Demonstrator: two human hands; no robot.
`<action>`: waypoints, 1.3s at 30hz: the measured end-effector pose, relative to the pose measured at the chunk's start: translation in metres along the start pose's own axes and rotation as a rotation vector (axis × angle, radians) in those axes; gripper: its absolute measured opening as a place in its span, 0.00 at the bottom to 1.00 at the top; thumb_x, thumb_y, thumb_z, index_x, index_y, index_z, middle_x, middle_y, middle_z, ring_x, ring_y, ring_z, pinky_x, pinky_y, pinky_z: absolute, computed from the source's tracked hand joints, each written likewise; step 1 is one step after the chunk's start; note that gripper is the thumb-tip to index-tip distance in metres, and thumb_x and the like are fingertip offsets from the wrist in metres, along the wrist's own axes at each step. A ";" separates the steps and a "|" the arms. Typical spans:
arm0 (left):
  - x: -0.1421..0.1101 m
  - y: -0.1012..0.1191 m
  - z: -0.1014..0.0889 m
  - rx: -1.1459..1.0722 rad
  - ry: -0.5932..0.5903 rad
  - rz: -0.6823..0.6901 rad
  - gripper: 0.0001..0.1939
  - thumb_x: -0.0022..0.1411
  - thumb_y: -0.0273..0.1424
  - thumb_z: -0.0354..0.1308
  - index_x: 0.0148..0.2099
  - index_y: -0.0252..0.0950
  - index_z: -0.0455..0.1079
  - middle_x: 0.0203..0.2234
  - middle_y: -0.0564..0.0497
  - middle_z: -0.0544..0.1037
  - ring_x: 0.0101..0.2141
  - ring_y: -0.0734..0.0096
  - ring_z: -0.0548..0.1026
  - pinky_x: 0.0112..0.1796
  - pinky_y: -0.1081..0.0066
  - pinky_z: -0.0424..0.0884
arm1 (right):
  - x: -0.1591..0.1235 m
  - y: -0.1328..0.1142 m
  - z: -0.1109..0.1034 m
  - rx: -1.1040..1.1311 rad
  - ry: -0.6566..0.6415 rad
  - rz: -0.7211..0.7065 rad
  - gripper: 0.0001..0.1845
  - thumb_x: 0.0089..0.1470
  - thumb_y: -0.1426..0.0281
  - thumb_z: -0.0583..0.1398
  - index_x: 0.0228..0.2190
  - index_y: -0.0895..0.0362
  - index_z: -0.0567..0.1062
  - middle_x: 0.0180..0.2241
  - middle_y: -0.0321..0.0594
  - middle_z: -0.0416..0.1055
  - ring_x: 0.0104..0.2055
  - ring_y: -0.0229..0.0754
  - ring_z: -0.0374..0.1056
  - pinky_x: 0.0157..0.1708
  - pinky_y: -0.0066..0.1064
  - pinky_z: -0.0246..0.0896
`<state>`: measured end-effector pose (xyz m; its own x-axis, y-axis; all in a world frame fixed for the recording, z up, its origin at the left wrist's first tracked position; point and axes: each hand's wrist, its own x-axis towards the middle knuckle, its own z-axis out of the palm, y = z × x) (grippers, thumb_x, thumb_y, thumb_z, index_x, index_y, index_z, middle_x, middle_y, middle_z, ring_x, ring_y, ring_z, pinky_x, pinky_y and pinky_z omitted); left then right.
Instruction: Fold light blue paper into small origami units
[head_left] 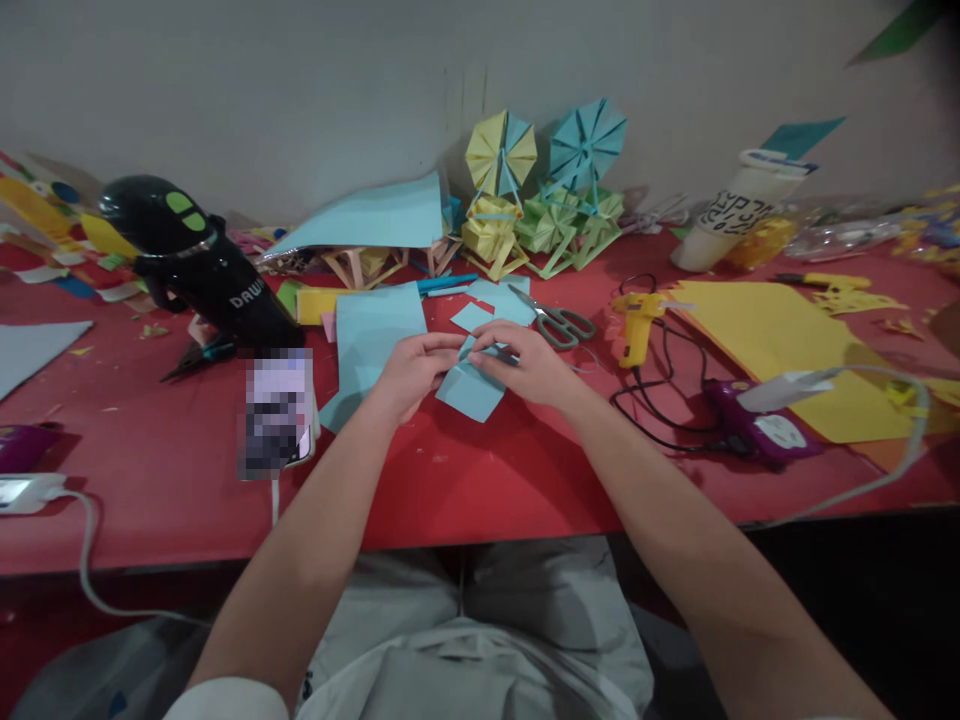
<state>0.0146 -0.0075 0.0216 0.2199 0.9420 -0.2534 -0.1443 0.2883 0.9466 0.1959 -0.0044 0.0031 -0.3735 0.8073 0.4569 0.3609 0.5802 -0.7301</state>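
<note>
Soft, rather dim light from a source out of frame leaves the plain grey wall [315, 90] dull and the red tabletop [487, 490] paler at left than at its front middle. Below the table, the right side sinks to near black. Faint sheen marks the glossy black bottle [232, 285], which wide-angle stretching tilts outward. The small light blue paper square [471, 392] looks clearer than the blurred yellow-and-blue cluster [934, 235] at far right. Mosaic blocks hide the rectangular phone screen [277, 410].

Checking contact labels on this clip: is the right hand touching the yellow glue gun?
Apart. The head view shows red tabletop between the right hand and the yellow glue gun; the hand's fingers are at the blue paper.
</note>
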 end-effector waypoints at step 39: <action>0.001 -0.005 -0.006 0.346 -0.035 0.160 0.18 0.48 0.27 0.68 0.44 0.32 0.76 0.35 0.44 0.81 0.39 0.63 0.78 0.42 0.63 0.73 | 0.001 -0.003 -0.010 0.227 0.055 0.330 0.19 0.48 0.53 0.65 0.32 0.55 0.70 0.23 0.32 0.65 0.24 0.34 0.58 0.24 0.29 0.52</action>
<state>0.0095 -0.0067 0.0155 0.2543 0.9624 -0.0958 0.1537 0.0576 0.9864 0.2028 -0.0044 0.0104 -0.2206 0.9543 0.2016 0.2532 0.2556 -0.9330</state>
